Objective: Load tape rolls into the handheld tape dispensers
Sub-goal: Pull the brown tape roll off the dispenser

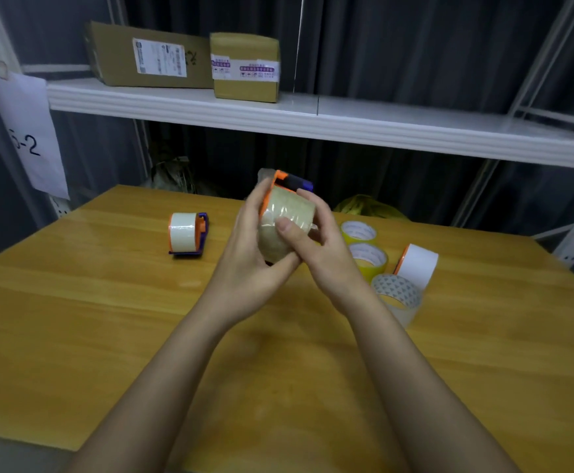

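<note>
Above the middle of the wooden table [108, 319] I hold an orange and purple tape dispenser [289, 180] with a clear tape roll [289, 208] in it. My left hand [251, 247] grips the dispenser and roll from the left and below. My right hand [316, 240] wraps the roll from the right, thumb pressed on its face. A second dispenser [187, 235] loaded with a white roll stands on the table to the left. To the right lie two yellow rolls [359, 232] [369, 257], a clear printed roll [396, 295] and a white roll on an orange dispenser [417, 266].
A white metal shelf [278, 114] runs across above the table, carrying two cardboard boxes [149, 56] [244, 66]. A paper label [29, 131] hangs on the left upright. A yellow bag [364, 206] lies behind the table.
</note>
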A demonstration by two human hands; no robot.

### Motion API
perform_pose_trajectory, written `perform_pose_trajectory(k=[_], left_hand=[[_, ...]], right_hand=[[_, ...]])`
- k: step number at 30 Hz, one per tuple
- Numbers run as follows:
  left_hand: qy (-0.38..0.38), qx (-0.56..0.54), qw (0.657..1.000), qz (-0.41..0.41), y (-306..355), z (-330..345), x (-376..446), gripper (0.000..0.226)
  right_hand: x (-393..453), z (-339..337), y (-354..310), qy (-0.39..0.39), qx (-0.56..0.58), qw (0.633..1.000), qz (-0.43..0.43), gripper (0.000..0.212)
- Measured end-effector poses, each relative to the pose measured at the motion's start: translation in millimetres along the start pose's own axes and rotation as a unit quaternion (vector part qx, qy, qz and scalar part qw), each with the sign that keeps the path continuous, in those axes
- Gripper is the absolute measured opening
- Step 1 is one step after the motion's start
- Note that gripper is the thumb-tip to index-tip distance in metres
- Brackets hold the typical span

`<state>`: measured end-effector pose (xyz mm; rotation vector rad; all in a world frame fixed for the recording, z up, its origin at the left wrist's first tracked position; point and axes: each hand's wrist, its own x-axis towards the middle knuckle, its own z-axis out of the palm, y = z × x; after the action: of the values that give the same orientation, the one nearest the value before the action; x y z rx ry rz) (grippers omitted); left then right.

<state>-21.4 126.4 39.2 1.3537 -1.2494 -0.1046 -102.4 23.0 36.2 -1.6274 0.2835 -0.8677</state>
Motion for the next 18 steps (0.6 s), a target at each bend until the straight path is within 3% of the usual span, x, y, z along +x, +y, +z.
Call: perform_pose_trajectory(k=[3, 5, 8, 12, 16, 18], left_hand=[[-0.039, -0.197, 0.978, -0.046, 1, 8, 2, 0.064], [-0.012, -0.318, 0.936, -0.148, 0, 13, 7, 0.045], [-0.067, -0.296, 0.921, -0.244, -5, 22, 9, 0.034], [-0.125, -0.295, 0.915, -0.244, -7, 28, 2, 0.033], [-0.115, -0.25, 0.926, -0.258, -10, 32, -2, 0.034], [-0.096, -0.251, 0.928, -0.258, -8, 36, -4, 0.033]], right_hand=[[-9, -21, -1, 0.032, -0.061, 0.997, -0.04, 0.058], [-16, -32, 1, 0.038, -0.084, 0.995, -0.046, 0.064], [-26, -46, 10, 0.043, -0.213, 0.975, -0.055, 0.082], [-36, -60, 19, -0.006, -0.278, 0.96, -0.037, 0.098], [-44, -63, 26, -0.011, -0.325, 0.944, -0.057, 0.093], [-46, -62, 31, 0.002, -0.296, 0.953, -0.071, 0.088]])
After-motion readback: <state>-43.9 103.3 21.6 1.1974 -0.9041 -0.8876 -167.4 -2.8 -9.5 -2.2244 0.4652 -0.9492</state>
